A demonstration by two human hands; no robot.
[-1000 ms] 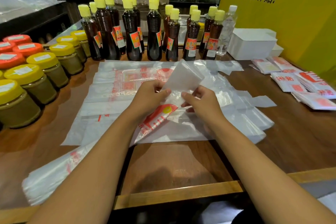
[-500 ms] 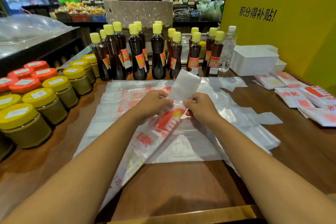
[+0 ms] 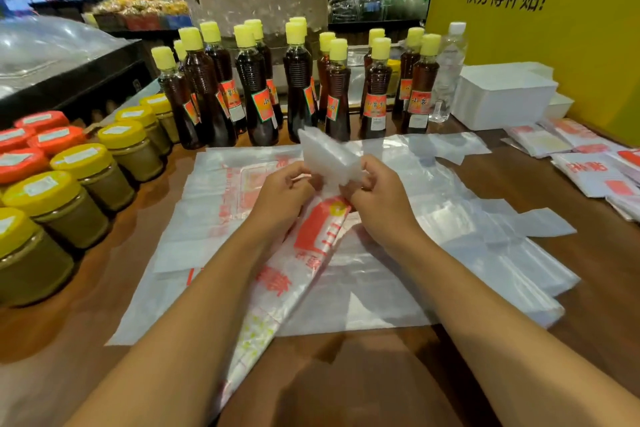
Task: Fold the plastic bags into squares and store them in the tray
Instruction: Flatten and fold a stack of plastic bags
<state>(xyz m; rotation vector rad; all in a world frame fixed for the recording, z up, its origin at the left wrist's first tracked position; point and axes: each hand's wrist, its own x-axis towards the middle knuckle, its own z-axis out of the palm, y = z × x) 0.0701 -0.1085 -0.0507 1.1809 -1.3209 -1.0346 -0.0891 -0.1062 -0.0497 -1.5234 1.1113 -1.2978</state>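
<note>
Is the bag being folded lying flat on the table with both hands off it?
No, the left hand and right hand both pinch the plastic bag, lifting its folded end above the table.

We see a translucent white plastic bag [image 3: 311,246] printed in red with a yellow dot; dark brown sauce bottles [image 3: 256,97] capped pale yellow, labels red; olive jars [image 3: 83,204] lidded yellow; a white tray [image 3: 502,100]; a yellow wall [image 3: 571,45] lettered black.

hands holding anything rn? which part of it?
Yes. Both the left hand and the right hand pinch one long folded plastic bag near its far end, just below the flap that sticks up between them. Its tail trails toward the person.
</note>
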